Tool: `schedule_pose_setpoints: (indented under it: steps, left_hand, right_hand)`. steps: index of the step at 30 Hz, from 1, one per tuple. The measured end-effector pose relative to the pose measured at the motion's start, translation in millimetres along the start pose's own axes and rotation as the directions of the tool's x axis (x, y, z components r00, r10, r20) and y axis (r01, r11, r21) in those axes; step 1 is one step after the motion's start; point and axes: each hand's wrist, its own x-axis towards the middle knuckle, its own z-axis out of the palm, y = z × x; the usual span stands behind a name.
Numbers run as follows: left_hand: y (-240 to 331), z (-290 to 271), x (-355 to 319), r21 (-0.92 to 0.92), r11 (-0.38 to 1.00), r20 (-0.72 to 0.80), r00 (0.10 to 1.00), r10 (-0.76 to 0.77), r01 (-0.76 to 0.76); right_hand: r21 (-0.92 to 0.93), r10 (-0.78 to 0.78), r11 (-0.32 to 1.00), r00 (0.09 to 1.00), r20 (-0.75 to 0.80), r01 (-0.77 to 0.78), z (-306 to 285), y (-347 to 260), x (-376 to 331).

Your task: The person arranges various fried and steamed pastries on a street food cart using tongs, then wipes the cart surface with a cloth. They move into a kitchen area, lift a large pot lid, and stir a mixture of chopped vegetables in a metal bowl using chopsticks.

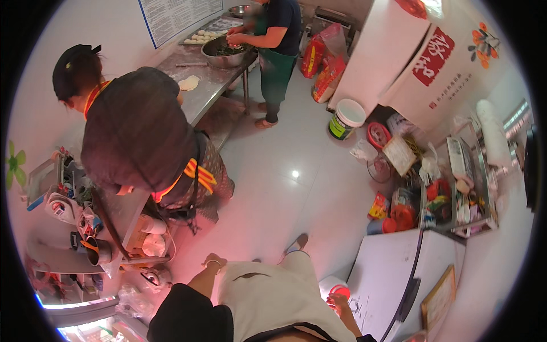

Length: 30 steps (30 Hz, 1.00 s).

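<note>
My left hand (214, 261) hangs beside my light-coloured trousers, with a thin bracelet at the wrist. It holds nothing I can see, and its fingers are loose. On the other side, my right hand (337, 303) hangs low with its fingers apart. Just beyond it is a round red lid (340, 292) on a white container; I cannot tell whether the fingers touch it. A white chest freezer (380, 268) stands to the right of that hand. One shoe (298, 242) of mine shows on the floor ahead.
At the left, a person in dark clothes (137, 125) bends by a metal worktable (199, 105) bearing flattened dough (189, 83). Farther back, another person (272, 62) works over a metal bowl of greens (225, 52). A white bucket (348, 114), sacks and a cluttered shelf (476, 188) line the right side.
</note>
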Motion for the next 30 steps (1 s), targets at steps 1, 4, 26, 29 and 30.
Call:
schedule_pose_setpoints:
  steps: [1,4,26,29,30]
  left_hand:
    - [-5.1,-2.5,44.3,0.03,0.991,0.041,0.991,0.128,-0.129]
    - [74.6,-60.7,28.5,-0.683,0.728,0.023,0.994,0.107,-0.063]
    - [422.2,-450.5,-78.9,-0.78,-0.306,-0.559,0.386,0.734,-0.547]
    - [437.0,-502.4,-35.6,-0.82,-0.299,-0.54,0.485,0.688,-0.488]
    - [443.8,-522.2,-18.7,-0.825,-0.299,-0.539,0.508,0.672,-0.479]
  right_hand:
    - [-0.04,-0.001,0.999,0.999,0.043,0.003,1.2,-34.6,19.7]
    - [-0.15,-0.068,0.986,0.997,0.019,0.07,-17.1,-118.6,88.3]
    - [0.039,-0.393,-0.413,-0.216,0.894,0.91,302.2,-848.0,139.1]
    - [-0.101,-0.499,-0.309,-0.071,0.863,0.946,293.3,-908.8,149.6]
    - [-0.154,-0.523,-0.299,-0.026,0.852,0.942,289.8,-938.4,150.1]
